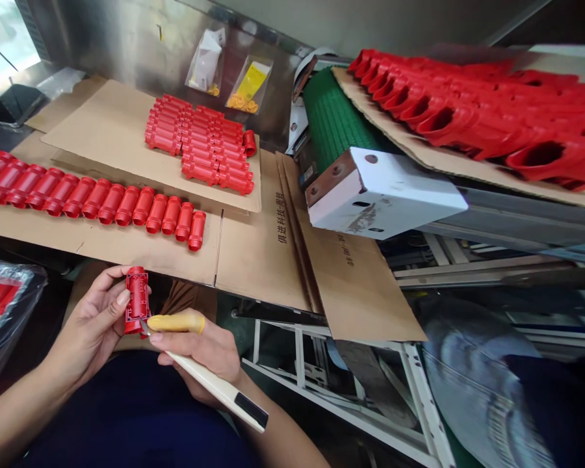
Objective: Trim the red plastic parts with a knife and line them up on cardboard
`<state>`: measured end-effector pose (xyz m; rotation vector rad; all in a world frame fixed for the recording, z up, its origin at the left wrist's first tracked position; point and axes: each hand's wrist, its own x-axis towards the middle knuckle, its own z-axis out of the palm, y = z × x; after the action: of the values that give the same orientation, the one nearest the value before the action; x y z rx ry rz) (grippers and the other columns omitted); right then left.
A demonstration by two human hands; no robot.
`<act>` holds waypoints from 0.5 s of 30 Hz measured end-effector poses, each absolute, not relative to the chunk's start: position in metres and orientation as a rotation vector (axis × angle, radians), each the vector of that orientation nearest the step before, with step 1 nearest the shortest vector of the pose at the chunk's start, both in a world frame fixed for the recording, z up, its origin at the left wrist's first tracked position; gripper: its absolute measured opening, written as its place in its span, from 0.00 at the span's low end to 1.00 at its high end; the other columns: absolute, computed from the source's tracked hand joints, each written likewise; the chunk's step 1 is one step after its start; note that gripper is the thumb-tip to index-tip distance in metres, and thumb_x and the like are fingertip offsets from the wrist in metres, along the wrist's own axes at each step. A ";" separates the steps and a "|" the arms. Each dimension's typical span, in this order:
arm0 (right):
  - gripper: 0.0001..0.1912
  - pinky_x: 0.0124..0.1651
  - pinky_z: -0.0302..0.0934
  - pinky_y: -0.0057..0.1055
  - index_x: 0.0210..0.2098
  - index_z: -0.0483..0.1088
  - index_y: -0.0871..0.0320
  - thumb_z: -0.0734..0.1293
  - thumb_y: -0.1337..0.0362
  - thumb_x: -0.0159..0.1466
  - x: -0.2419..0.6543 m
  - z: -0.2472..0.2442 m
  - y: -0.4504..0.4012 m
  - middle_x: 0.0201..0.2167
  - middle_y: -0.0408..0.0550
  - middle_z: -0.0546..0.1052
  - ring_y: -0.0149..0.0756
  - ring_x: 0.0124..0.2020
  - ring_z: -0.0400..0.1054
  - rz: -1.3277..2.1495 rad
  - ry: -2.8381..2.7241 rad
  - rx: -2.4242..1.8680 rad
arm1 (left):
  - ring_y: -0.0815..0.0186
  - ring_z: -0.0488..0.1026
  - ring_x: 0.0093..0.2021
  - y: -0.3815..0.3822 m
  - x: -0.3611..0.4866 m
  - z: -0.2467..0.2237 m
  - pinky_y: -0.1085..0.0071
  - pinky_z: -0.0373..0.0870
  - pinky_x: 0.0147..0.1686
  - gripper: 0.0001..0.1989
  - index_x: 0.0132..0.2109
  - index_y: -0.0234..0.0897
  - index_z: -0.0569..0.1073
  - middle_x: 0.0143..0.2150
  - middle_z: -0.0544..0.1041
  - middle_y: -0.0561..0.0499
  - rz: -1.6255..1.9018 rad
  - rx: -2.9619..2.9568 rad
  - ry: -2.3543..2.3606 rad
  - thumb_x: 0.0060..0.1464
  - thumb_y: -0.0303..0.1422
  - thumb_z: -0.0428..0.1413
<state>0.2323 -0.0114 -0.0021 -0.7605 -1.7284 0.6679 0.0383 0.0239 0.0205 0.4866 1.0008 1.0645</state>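
Observation:
My left hand (95,318) grips a red plastic cylindrical part (137,296) near its upper end, thumb across its side. Pale outlines run over the face of the part turned toward me. My right hand (199,344) is closed round a cream-handled utility knife (214,383) with a black end. Its blade tip meets, or lies very close to, the lower side of the red part. A yellow finger cot (178,322) covers one finger of my right hand. Beyond my hands, a row of red tubes (97,198) stretches along the cardboard-covered bench (253,260).
Stacked red parts (199,143) lie on a cardboard sheet (97,123). Two small plastic bags (248,84) hold yellow pieces. At right, a green conveyor belt (338,107) with a white end bracket (385,195) carries larger red parts (482,110). A person's denim-clad leg (472,377) is at lower right.

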 end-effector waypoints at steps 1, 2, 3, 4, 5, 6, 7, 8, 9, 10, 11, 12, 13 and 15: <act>0.13 0.54 0.82 0.31 0.59 0.78 0.56 0.70 0.68 0.76 0.232 -0.002 -0.011 0.52 0.54 0.85 0.38 0.50 0.83 0.669 -1.726 -0.757 | 0.64 0.81 0.40 0.024 0.039 0.020 0.75 0.83 0.38 0.20 0.51 0.42 0.82 0.45 0.86 0.46 1.069 0.490 1.002 0.53 0.36 0.76; 0.13 0.54 0.82 0.32 0.58 0.78 0.57 0.70 0.67 0.76 0.232 -0.002 -0.011 0.52 0.55 0.85 0.38 0.50 0.83 0.671 -1.723 -0.751 | 0.65 0.81 0.39 0.024 0.039 0.019 0.75 0.83 0.38 0.19 0.51 0.42 0.82 0.44 0.86 0.47 1.073 0.492 1.003 0.54 0.36 0.75; 0.12 0.54 0.82 0.32 0.58 0.79 0.57 0.70 0.67 0.76 0.232 -0.002 -0.012 0.52 0.56 0.86 0.38 0.49 0.84 0.670 -1.722 -0.744 | 0.65 0.80 0.38 0.024 0.039 0.019 0.76 0.82 0.37 0.19 0.51 0.42 0.82 0.44 0.85 0.47 1.077 0.492 1.005 0.53 0.36 0.75; 0.12 0.54 0.81 0.31 0.57 0.79 0.58 0.70 0.68 0.76 0.232 -0.001 -0.012 0.51 0.56 0.86 0.38 0.49 0.84 0.668 -1.719 -0.743 | 0.66 0.80 0.38 0.024 0.040 0.019 0.76 0.82 0.37 0.20 0.51 0.42 0.83 0.44 0.85 0.47 1.079 0.490 1.007 0.53 0.36 0.76; 0.11 0.54 0.81 0.31 0.56 0.79 0.59 0.71 0.69 0.75 0.233 -0.001 -0.012 0.51 0.56 0.86 0.38 0.49 0.84 0.665 -1.718 -0.748 | 0.66 0.80 0.38 0.024 0.040 0.020 0.76 0.82 0.37 0.21 0.51 0.42 0.83 0.44 0.85 0.47 1.082 0.487 1.010 0.51 0.36 0.77; 0.11 0.54 0.81 0.30 0.55 0.79 0.59 0.71 0.69 0.75 0.233 0.000 -0.013 0.50 0.56 0.86 0.37 0.50 0.84 0.664 -1.716 -0.760 | 0.66 0.80 0.38 0.024 0.040 0.020 0.76 0.82 0.37 0.21 0.51 0.42 0.83 0.44 0.85 0.48 1.084 0.480 1.014 0.51 0.36 0.77; 0.10 0.55 0.81 0.29 0.55 0.80 0.59 0.71 0.70 0.75 0.233 0.001 -0.014 0.50 0.55 0.87 0.37 0.50 0.84 0.665 -1.712 -0.776 | 0.65 0.80 0.38 0.023 0.040 0.020 0.76 0.83 0.37 0.21 0.50 0.42 0.83 0.44 0.85 0.48 1.084 0.472 1.017 0.50 0.36 0.77; 0.10 0.55 0.80 0.29 0.54 0.80 0.60 0.71 0.71 0.74 0.233 0.001 -0.014 0.49 0.55 0.87 0.37 0.50 0.84 0.672 -1.708 -0.792 | 0.65 0.81 0.39 0.023 0.040 0.021 0.76 0.83 0.38 0.21 0.50 0.42 0.83 0.44 0.85 0.48 1.082 0.463 1.017 0.50 0.36 0.77; 0.10 0.55 0.80 0.29 0.53 0.80 0.60 0.72 0.71 0.74 0.234 0.001 -0.015 0.49 0.55 0.87 0.37 0.50 0.84 0.683 -1.703 -0.804 | 0.65 0.81 0.39 0.023 0.039 0.021 0.76 0.83 0.38 0.20 0.51 0.42 0.84 0.44 0.85 0.48 1.074 0.454 1.014 0.51 0.36 0.77; 0.09 0.55 0.80 0.29 0.53 0.80 0.61 0.72 0.71 0.74 0.234 0.002 -0.015 0.49 0.55 0.87 0.37 0.50 0.84 0.695 -1.695 -0.807 | 0.64 0.82 0.39 0.023 0.037 0.021 0.75 0.83 0.38 0.20 0.51 0.42 0.84 0.44 0.85 0.47 1.064 0.445 1.007 0.51 0.36 0.76; 0.09 0.55 0.80 0.29 0.53 0.80 0.61 0.72 0.70 0.74 0.234 0.002 -0.015 0.49 0.55 0.87 0.37 0.50 0.84 0.705 -1.688 -0.801 | 0.64 0.82 0.39 0.023 0.036 0.020 0.75 0.83 0.38 0.20 0.51 0.42 0.84 0.43 0.86 0.47 1.051 0.434 1.000 0.52 0.36 0.76; 0.09 0.55 0.80 0.29 0.53 0.80 0.61 0.72 0.70 0.74 0.234 0.002 -0.015 0.50 0.56 0.87 0.37 0.50 0.84 0.714 -1.683 -0.786 | 0.63 0.82 0.39 0.024 0.034 0.019 0.74 0.83 0.38 0.21 0.52 0.43 0.84 0.44 0.86 0.46 1.036 0.420 0.994 0.51 0.36 0.76; 0.09 0.55 0.80 0.29 0.54 0.80 0.60 0.72 0.69 0.75 0.234 0.002 -0.015 0.50 0.56 0.86 0.37 0.50 0.83 0.721 -1.681 -0.767 | 0.62 0.83 0.39 0.025 0.032 0.018 0.73 0.83 0.38 0.21 0.52 0.43 0.84 0.44 0.86 0.46 1.012 0.403 0.987 0.51 0.36 0.77; 0.10 0.54 0.80 0.29 0.55 0.80 0.59 0.71 0.69 0.75 0.234 0.003 -0.014 0.51 0.55 0.85 0.36 0.50 0.83 0.725 -1.687 -0.731 | 0.60 0.84 0.38 0.028 0.030 0.016 0.71 0.84 0.37 0.22 0.53 0.42 0.85 0.43 0.87 0.44 0.954 0.366 0.967 0.50 0.36 0.76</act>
<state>0.2343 -0.0140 0.0029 -0.7311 -1.6874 0.7254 0.0300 0.0276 0.0164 0.3665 0.9674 0.9537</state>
